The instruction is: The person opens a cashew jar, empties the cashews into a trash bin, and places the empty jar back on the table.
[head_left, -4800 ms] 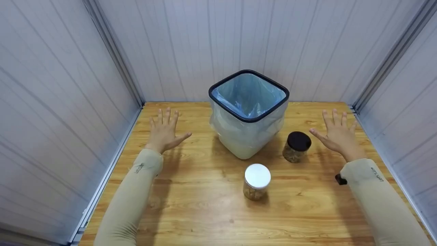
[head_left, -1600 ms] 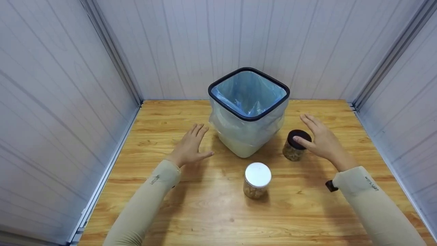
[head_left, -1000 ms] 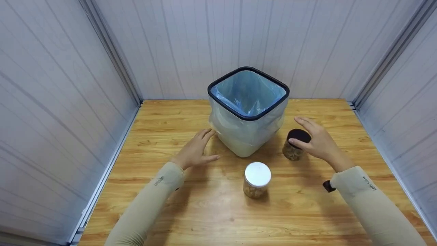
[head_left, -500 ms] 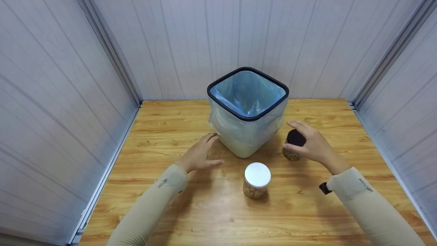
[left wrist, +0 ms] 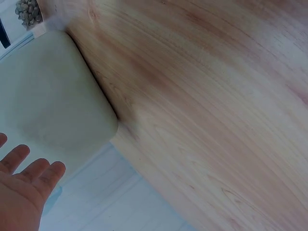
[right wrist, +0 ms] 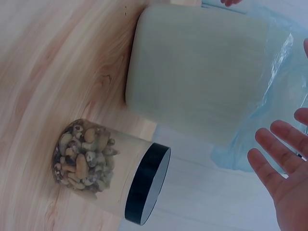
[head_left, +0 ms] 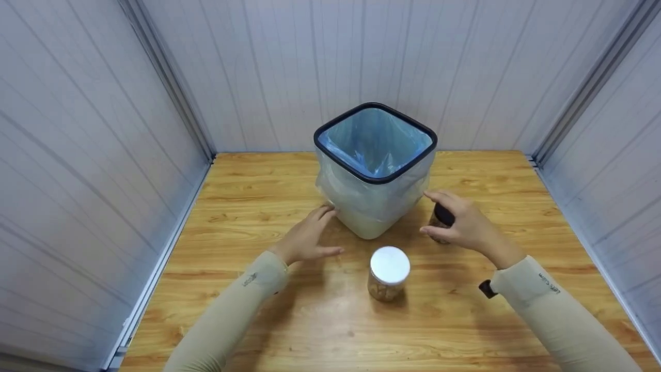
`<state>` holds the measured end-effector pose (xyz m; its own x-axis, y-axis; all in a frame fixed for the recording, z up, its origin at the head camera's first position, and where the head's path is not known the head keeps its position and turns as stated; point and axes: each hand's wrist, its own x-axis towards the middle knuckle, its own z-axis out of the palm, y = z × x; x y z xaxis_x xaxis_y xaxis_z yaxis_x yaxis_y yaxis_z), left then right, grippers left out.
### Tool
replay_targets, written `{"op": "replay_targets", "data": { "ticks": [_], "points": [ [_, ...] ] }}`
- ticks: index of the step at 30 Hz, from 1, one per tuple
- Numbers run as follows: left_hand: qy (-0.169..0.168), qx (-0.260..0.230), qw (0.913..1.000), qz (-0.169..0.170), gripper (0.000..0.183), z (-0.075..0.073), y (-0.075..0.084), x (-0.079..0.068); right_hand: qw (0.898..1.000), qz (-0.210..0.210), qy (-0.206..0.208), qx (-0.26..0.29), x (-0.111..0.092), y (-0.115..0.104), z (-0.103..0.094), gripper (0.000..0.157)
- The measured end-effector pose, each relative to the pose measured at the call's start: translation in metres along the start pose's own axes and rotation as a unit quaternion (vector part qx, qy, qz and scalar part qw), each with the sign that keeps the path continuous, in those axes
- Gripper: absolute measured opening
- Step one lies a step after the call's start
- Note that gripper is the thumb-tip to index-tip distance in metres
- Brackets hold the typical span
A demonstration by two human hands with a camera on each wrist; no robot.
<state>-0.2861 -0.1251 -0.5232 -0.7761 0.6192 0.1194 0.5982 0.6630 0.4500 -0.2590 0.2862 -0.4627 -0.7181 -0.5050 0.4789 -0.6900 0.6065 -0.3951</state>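
Observation:
A pale, square trash bin (head_left: 366, 209) with a black rim and a bluish plastic liner stands near the back of the table. My left hand (head_left: 308, 238) is beside its left side, fingers loosely extended and fingertips right at the liner. On the other side my right hand (head_left: 465, 226) reaches toward the bin, thumb and fingers spread with nothing between them. Behind that hand, partly hidden in the head view, a clear jar (right wrist: 84, 161) with a black lid stands upright, part-filled with what looks like nuts. The left wrist view shows the bin's lower wall (left wrist: 53, 91) beyond the fingers.
A second jar (head_left: 390, 274), white-lidded with pale brown pieces inside, stands in front of the bin between my forearms. The wooden table (head_left: 330, 336) is enclosed by white panel walls (head_left: 268, 77) at the back and both sides.
Both hands have moved inward from the table's sides to the bin, the right one passing over the black-lidded jar. The bin and both jars stay in place.

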Motion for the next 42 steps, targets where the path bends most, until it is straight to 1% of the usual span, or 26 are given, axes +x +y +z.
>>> {"op": "replay_targets", "data": {
  "ticks": [6, 15, 19, 22, 28, 34, 42],
  "points": [
    [-0.003, 0.005, 1.0000, 0.003, 0.103, 0.001, 0.000, -0.001, 0.999, 0.010, -0.028, 0.013, 0.001, -0.010, 0.005, 0.076],
    [-0.021, 0.000, 0.9998, -0.004, 0.103, 0.004, 0.001, -0.004, 0.998, -0.018, -0.064, 0.004, 0.005, -0.024, 0.014, 0.079],
    [-0.018, 0.001, 0.9998, 0.001, 0.101, 0.005, 0.001, -0.006, 0.997, -0.032, -0.075, 0.000, 0.006, -0.029, 0.017, 0.079],
    [-0.016, -0.001, 0.9998, 0.009, 0.098, 0.007, 0.000, -0.006, 0.995, -0.036, -0.093, -0.005, 0.007, -0.033, 0.020, 0.078],
    [-0.022, 0.010, 0.9994, 0.025, 0.098, 0.009, 0.001, -0.008, 0.989, -0.034, -0.144, -0.011, 0.009, -0.041, 0.024, 0.079],
    [-0.037, 0.004, 0.9991, 0.020, 0.098, 0.011, 0.003, -0.008, 0.983, -0.039, -0.180, -0.022, 0.010, -0.049, 0.030, 0.085],
    [-0.045, 0.006, 0.9985, 0.031, 0.099, 0.015, 0.003, -0.007, 0.971, -0.026, -0.238, -0.016, 0.009, -0.054, 0.038, 0.093]
  ]
}}
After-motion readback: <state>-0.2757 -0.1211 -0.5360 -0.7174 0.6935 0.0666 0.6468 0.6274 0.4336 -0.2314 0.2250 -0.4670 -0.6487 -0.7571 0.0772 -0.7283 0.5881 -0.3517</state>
